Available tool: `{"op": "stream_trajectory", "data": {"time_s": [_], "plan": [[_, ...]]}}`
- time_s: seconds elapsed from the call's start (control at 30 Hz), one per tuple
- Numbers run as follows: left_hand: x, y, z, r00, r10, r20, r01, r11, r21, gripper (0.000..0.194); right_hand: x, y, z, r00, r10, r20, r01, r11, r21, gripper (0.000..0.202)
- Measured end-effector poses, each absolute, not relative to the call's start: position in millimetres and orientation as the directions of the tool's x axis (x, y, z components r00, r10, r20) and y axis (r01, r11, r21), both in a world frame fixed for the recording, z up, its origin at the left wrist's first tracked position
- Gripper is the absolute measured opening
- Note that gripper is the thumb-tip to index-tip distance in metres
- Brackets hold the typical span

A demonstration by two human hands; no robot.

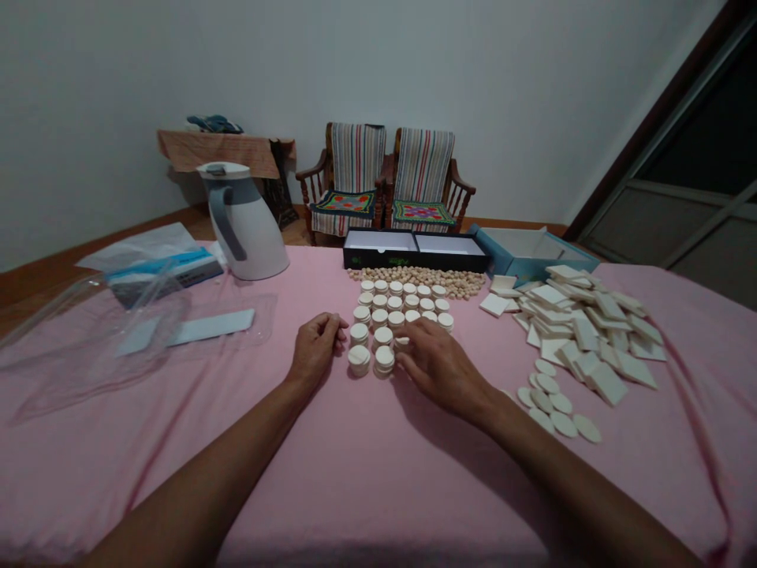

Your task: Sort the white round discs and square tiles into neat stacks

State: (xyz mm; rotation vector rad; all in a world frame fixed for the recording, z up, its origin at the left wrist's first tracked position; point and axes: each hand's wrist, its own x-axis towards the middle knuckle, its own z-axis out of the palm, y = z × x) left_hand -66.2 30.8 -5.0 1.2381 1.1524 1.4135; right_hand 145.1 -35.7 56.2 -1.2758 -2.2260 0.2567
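Note:
Rows of short stacks of round white discs [359, 356] stand on the pink cloth in the middle. My left hand [318, 345] rests on the cloth just left of the stacks, its fingers curled together; nothing shows in it. From the right, my right hand [434, 359] reaches over the front right part of the rows, thumb and fingers around a disc stack [401, 341] that they partly hide. Loose round discs [564, 424] lie flat to the right, in front of a heap of square white tiles [583, 327].
Small wooden pieces [426, 278] lie behind the stacks, before a black divided box [414, 251]. A blue box [532, 251] stands at the back right. At the left are a white jug [254, 237], clear plastic packaging [147, 339] and a blue carton [165, 272].

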Motion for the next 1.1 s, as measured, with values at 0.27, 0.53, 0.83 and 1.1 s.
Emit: {"op": "stream_trajectory", "data": {"time_s": [0.27,0.53,0.83,1.1], "plan": [[-65,30,-1,-0.126,0.980,0.154,-0.040,-0.160,0.986,0.023,213,-65,35,-0.214,0.895,0.391,0.767,0.402,-0.500,0.019],[-66,30,-3,-0.182,0.962,0.203,0.028,-0.201,0.979,0.021,299,-110,31,0.009,0.952,0.307,0.909,0.121,-0.400,0.033],[-65,29,0,-0.201,0.959,0.198,0.095,-0.182,0.979,0.022,347,-141,20,-0.005,0.998,0.070,0.966,0.023,-0.257,0.054],[-66,31,-5,-0.199,0.962,0.186,0.055,-0.178,0.982,0.024,309,-97,7,0.014,0.991,0.131,0.927,0.036,-0.373,0.046]]}}
